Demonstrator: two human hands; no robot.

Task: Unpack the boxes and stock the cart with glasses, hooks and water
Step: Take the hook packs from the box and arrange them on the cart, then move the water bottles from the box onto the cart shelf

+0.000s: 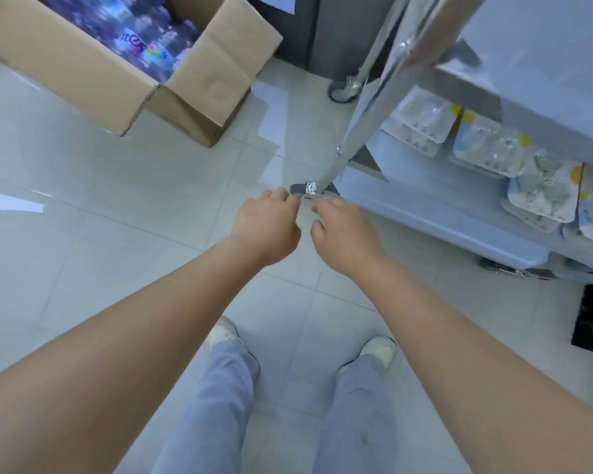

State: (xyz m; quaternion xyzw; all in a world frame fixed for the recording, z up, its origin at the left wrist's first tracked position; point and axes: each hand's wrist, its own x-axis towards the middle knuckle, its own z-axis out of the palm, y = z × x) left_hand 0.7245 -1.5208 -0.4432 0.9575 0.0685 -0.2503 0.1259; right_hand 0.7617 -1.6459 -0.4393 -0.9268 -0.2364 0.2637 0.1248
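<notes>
Head: hands (266, 225) beside cart (435, 213).

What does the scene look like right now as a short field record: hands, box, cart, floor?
left hand: fingers loosely curled, nothing visibly held, out over the floor
right hand: fingers loosely curled, nothing visibly held, beside the left hand
cardboard box: open on the floor, upper left, wrapped water bottles inside
cart: right side, lower shelf holds a row of blister packs
floor: pale glossy tiles
</notes>
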